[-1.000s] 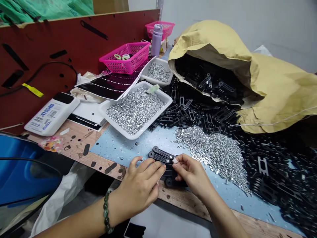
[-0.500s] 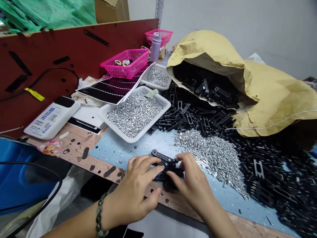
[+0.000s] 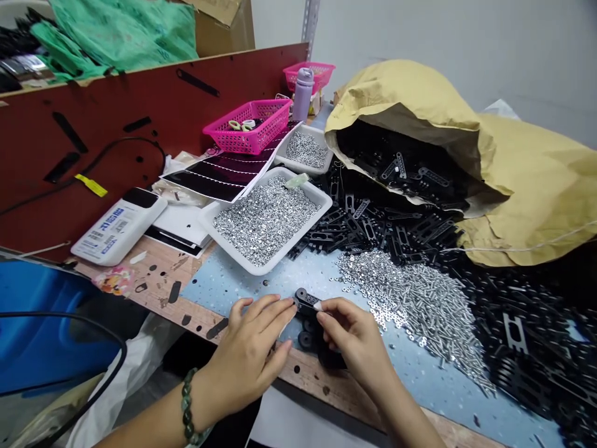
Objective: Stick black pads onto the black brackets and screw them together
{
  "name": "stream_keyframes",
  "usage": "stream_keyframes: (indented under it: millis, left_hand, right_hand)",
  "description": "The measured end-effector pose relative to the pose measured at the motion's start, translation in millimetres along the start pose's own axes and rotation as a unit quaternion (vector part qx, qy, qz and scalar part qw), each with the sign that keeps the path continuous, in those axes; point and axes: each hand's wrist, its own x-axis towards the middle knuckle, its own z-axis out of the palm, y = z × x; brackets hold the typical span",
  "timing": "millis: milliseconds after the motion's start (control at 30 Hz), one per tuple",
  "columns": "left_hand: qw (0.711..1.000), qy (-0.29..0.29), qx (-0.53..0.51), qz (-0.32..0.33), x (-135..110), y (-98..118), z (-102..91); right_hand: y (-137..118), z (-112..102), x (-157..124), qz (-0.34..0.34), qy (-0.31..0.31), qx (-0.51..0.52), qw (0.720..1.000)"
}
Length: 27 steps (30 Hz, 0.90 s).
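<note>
Near the table's front edge, a black perforated linkage part point(image 3: 305, 298) lies above other dark pieces, one with a round end point(image 3: 305, 340). My left hand point(image 3: 254, 342), with a green bead bracelet at the wrist, stretches its fingers flat and open, fingertips at the linkage's left side. My right hand point(image 3: 349, 330) is closed, thumb and index finger pinched at the linkage's right end. Whatever lies between those fingertips is too small or hidden to name. Right of the hands is a heap of silver nuts point(image 3: 366, 274) and screws point(image 3: 436, 311).
A white tray of nuts point(image 3: 328, 204) stands behind my hands, with a smaller tray of screws point(image 3: 305, 149) beyond. Black parts point(image 3: 515, 333) pile up at right, beneath a yellow paper sack point(image 3: 527, 186). A pink basket point(image 3: 247, 140) and white scale-like device point(image 3: 116, 227) sit left.
My right hand has gone from fingers spread around the linkage to a pinch at its right end. The left hand has straightened its fingers. The view has shifted slightly.
</note>
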Motion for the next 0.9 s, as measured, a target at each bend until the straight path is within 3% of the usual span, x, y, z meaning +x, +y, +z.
stream_keyframes:
  millis: [167, 333, 667, 900]
  left_hand:
    - [0.999, 0.043, 0.017, 0.018, 1.2, 1.5, 3.2]
    - [0.998, 0.051, 0.025, 0.029, 1.4, 0.0, 2.6]
    - [0.997, 0.053, 0.031, 0.036, 8.2, 3.7, 3.8]
    - [0.995, 0.074, 0.056, 0.020, 8.3, 5.8, 15.1]
  right_hand:
    - [4.4, 11.0, 5.5, 0.038, 0.028, -0.006, 0.999]
    - [6.8, 11.6, 6.1, 0.063, 0.026, 0.012, 0.998]
    - [0.9, 12.6, 7.4, 0.032, 0.027, -0.114, 0.993]
    - [2.9, 11.9, 6.2, 0.015, 0.024, -0.131, 0.991]
